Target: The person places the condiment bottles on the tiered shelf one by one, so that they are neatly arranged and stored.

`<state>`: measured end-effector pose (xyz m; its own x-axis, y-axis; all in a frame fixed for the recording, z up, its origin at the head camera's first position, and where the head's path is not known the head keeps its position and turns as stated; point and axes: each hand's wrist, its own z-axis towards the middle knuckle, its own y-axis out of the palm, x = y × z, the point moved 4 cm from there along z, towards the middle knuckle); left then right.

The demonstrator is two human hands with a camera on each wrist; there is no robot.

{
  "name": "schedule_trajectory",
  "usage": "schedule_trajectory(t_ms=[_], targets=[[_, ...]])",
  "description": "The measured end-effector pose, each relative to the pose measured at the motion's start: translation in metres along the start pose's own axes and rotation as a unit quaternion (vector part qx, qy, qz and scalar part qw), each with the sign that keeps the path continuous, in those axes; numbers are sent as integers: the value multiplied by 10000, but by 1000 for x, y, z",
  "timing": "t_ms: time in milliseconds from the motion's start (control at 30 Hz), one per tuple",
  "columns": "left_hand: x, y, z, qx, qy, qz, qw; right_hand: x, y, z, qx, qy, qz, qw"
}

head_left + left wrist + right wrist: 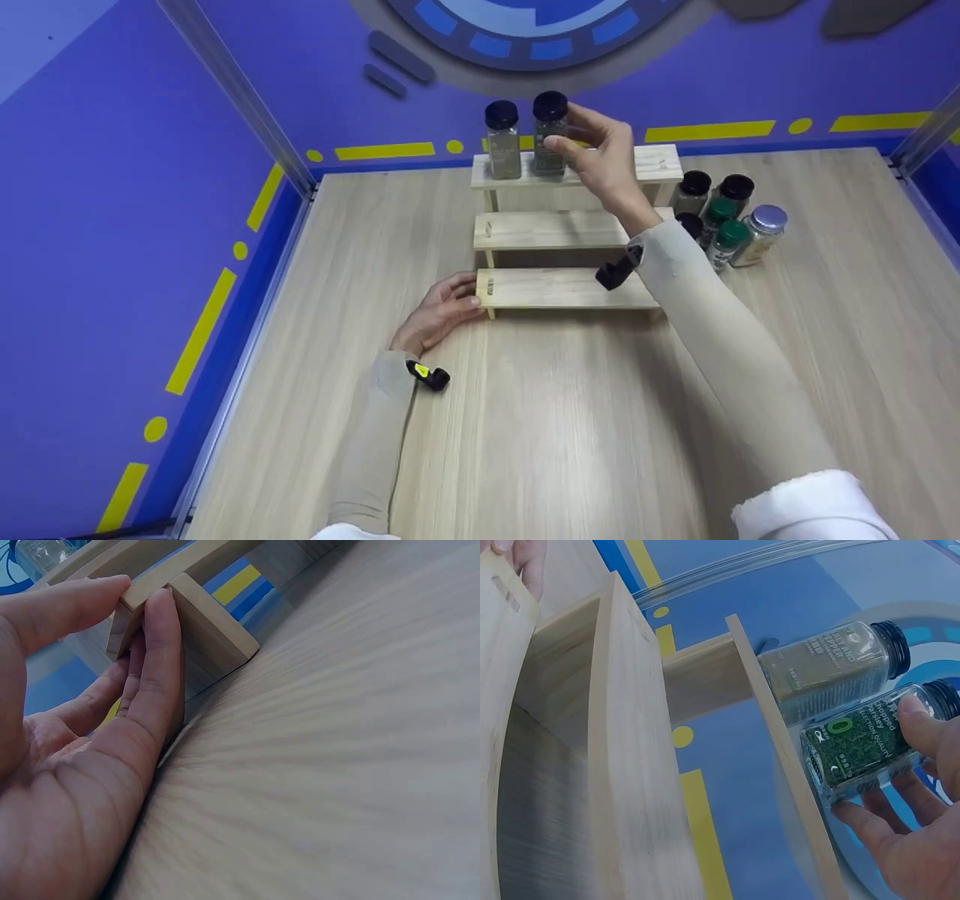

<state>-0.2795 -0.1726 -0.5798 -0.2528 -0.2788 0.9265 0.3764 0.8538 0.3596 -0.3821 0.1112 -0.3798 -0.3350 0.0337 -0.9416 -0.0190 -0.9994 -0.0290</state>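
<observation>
A three-step wooden rack (pixel 555 231) stands on the table. On its top step, a salt and pepper jar (pixel 504 142) with a black lid stands at the left end. Just right of it, my right hand (pixel 606 154) grips a black-lidded parsley jar (pixel 550 139) between thumb and fingers; in the right wrist view the parsley jar (pixel 862 739) is upright on the step, beside the salt and pepper jar (pixel 825 667). My left hand (pixel 442 309) holds the left end of the lowest step, thumb on the near edge, as the left wrist view of the hand (pixel 97 727) also shows.
Right of the rack, several jars with black, green (pixel 733 234) and silver lids (pixel 769 219) stand close together on the wooden table (pixel 562 420). Blue and purple panels with yellow marks (pixel 202 330) rise along the left and back.
</observation>
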Motion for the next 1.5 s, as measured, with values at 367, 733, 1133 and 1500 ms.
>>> schedule_trajectory(t_ms=[367,733,1133,1500], targets=[[1,0,0,19,-35,-11,10000,6,-1,-1,-1,-19,-31,10000],[-1,0,0,60,-46,2,10000,7,-2,-3,-47,-181,-168,9997],[1,-1,0,41,-7,-50,10000,-29,-24,-15,-192,-373,-372,9984],[-1,-1,0,48,-53,-83,9999,-55,-87,-37,-112,-758,-1056,9914]])
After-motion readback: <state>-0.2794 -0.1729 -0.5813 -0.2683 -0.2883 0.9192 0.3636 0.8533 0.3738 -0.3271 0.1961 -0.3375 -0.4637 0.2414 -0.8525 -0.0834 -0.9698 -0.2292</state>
